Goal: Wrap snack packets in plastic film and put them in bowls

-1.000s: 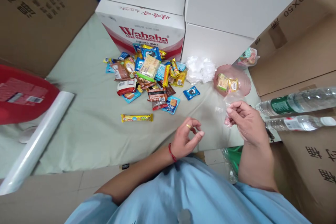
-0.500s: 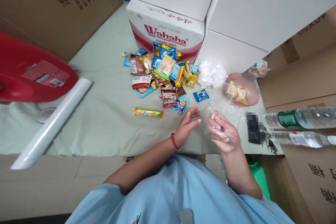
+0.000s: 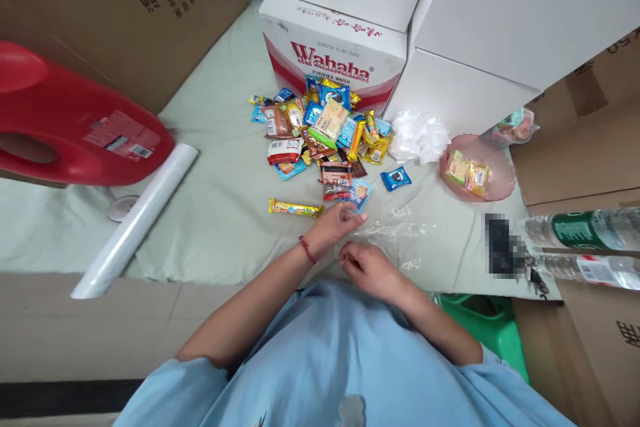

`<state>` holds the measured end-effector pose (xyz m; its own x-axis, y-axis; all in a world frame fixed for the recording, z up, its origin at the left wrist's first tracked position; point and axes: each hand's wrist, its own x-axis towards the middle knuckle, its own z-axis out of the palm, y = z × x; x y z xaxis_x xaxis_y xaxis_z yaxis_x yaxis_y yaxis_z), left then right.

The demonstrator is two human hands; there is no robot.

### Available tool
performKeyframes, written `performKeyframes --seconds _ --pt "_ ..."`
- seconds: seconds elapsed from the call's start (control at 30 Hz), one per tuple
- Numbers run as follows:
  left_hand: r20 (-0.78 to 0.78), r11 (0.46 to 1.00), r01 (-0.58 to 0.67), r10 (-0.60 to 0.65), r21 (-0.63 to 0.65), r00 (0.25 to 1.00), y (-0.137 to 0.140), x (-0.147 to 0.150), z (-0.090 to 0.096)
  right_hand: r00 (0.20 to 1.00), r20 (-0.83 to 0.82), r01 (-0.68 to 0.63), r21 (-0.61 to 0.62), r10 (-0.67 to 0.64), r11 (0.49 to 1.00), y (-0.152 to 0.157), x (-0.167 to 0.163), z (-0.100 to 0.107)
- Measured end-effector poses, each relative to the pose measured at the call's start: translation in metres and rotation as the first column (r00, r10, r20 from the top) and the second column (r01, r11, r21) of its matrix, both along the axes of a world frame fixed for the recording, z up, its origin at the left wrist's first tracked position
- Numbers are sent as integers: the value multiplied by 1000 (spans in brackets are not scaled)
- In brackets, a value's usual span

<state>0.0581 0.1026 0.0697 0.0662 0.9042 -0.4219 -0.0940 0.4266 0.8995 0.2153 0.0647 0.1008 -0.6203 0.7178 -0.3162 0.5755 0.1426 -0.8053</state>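
A clear plastic bag (image 3: 400, 235) lies spread over the cloth in front of me, its left end at my two hands. My left hand (image 3: 338, 225), with a red cord at the wrist, has curled fingers and thumb at the bag's upper left edge. Just below and to the right, my right hand (image 3: 369, 269) is closed in a pinch on the lower edge; its fingertips are partly hidden. Beyond my left hand are a light blue snack packet (image 3: 361, 195) and a yellow snack stick (image 3: 295, 208). A dark blue packet (image 3: 396, 178) lies above the bag.
A pile of wrapped snacks (image 3: 330, 123) rests against the Wahaha carton (image 3: 335, 57). Right of it are white crumpled plastic (image 3: 419, 138) and a pink bowl (image 3: 504, 180) with snacks. Bottles (image 3: 585, 230) lie far right; a red jug (image 3: 85, 127) and white roll (image 3: 137, 220) are left.
My right hand has moved left and down, close to my left hand. The crumpled bag it held is now spread out on the cloth. My left hand's fingers have curled in.
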Motion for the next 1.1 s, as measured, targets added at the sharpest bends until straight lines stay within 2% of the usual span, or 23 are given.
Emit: performKeyframes --seconds 0.03,0.1,0.17,0.23,0.27,0.33,0.4,0.43,0.47,0.5,0.57,0.63,0.67,0.77,0.83,0.97,1.03,1.1 --pt "13 999 -48 48 -13 999 4 0 -3 998 59 -34 75 29 997 -3 -2 -2" --pt "48 987 -160 162 -29 986 10 -1 -8 989 128 -95 116 80 989 -10 -2 -3" --pt "63 958 -287 288 -23 955 15 -3 -13 983 96 -165 70 158 984 -16 7 0" --pt "58 920 -393 392 -7 918 17 -7 -16 979 -7 -204 21 204 979 -17 24 6" --pt "48 901 -433 432 11 900 16 -8 -18 981 -61 -187 4 187 982 -16 35 9" --pt "3 882 -466 467 71 884 13 -11 -22 991 -122 -47 5 47 999 -11 58 12" --pt "-57 875 -463 474 140 879 8 -13 -26 982 -99 172 112 -161 979 -2 78 9" --pt "-87 871 -461 480 171 873 5 -13 -27 967 -71 254 219 -244 942 3 86 4" --pt "-116 867 -458 485 198 867 2 -13 -29 957 -39 283 342 -287 896 6 92 -2" --pt "-145 863 -453 489 223 860 0 -13 -30 960 4 249 452 -281 857 9 96 -10" --pt "-203 854 -438 499 280 843 -5 -15 -33 977 139 55 571 -162 819 9 104 -26" --pt "-271 844 -418 512 337 815 -7 -18 -34 960 280 -144 561 -24 815 1 114 -40" --pt "-305 840 -407 517 359 800 -8 -20 -35 944 331 -201 541 13 816 -6 121 -44" --pt "-419 840 -358 520 407 744 -6 -26 -39 922 387 -228 510 16 830 -31 142 -46" --pt "-478 851 -314 502 421 720 -3 -28 -42 927 376 -216 496 17 841 -47 154 -40" --pt "-455 856 -298 485 423 747 -1 -27 -45 966 258 -149 475 24 867 -63 160 -19" --pt "-471 814 -285 538 506 699 -7 -27 -41 987 149 -17 508 -68 861 -59 158 -10" --pt "-514 743 -218 613 633 600 -18 -27 -31 981 50 128 549 -186 826 -49 154 -4"
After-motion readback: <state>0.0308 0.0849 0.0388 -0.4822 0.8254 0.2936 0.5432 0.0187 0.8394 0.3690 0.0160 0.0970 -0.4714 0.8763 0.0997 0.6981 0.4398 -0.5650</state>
